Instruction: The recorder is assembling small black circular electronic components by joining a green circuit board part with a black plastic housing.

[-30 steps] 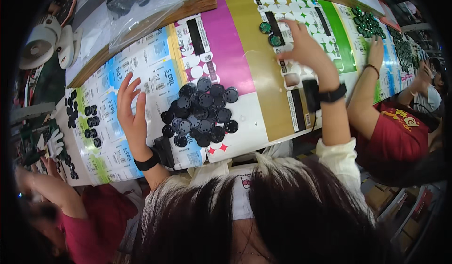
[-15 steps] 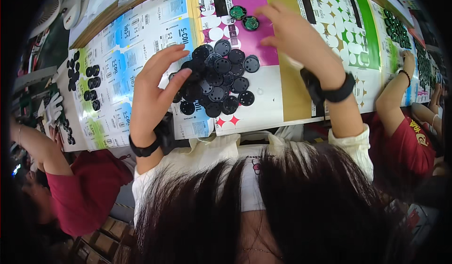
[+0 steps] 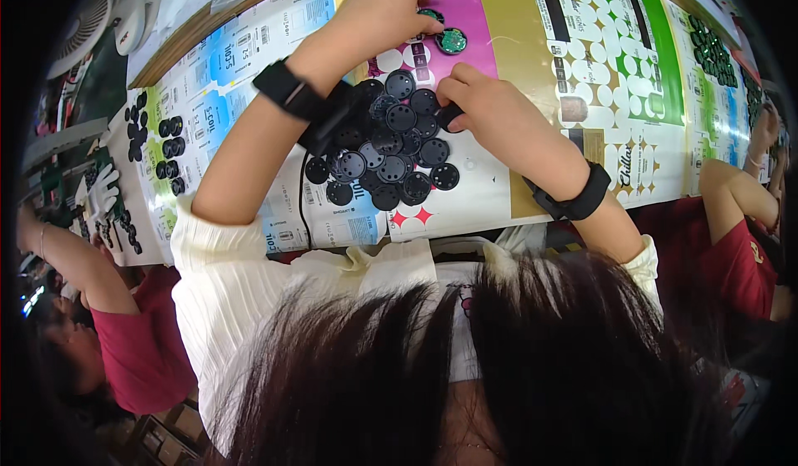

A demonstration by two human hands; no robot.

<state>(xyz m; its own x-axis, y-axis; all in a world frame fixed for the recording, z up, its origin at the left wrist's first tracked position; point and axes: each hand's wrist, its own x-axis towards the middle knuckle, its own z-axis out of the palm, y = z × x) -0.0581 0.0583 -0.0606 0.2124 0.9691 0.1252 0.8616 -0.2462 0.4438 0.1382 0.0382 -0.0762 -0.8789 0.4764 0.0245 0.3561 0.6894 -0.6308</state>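
Note:
A heap of round black discs with small holes (image 3: 386, 141) lies on the table between my arms. My left hand (image 3: 381, 10) reaches past the heap to two black round pieces with green circuit boards in them. Its finger and thumb are apart, and the thumb tip overlaps the farther circuit-board piece (image 3: 429, 15). The nearer circuit-board piece (image 3: 451, 41) lies just beside it. At the heap's right edge my right hand (image 3: 503, 117) pinches a black disc (image 3: 450, 116), mostly covered by the fingers. My left wrist hides part of the heap.
Printed sheets (image 3: 532, 158) cover the long table. Small stacks of black discs (image 3: 170, 147) stand at left. Rows of green-board pieces (image 3: 711, 54) lie at far right. Co-workers in red sleeves (image 3: 148, 341) sit on both sides. A white fan (image 3: 90, 9) is at far left.
My left hand has moved from the heap's left side across to the circuit-board pieces. My right hand has drawn back from them to the heap and pinched a disc.

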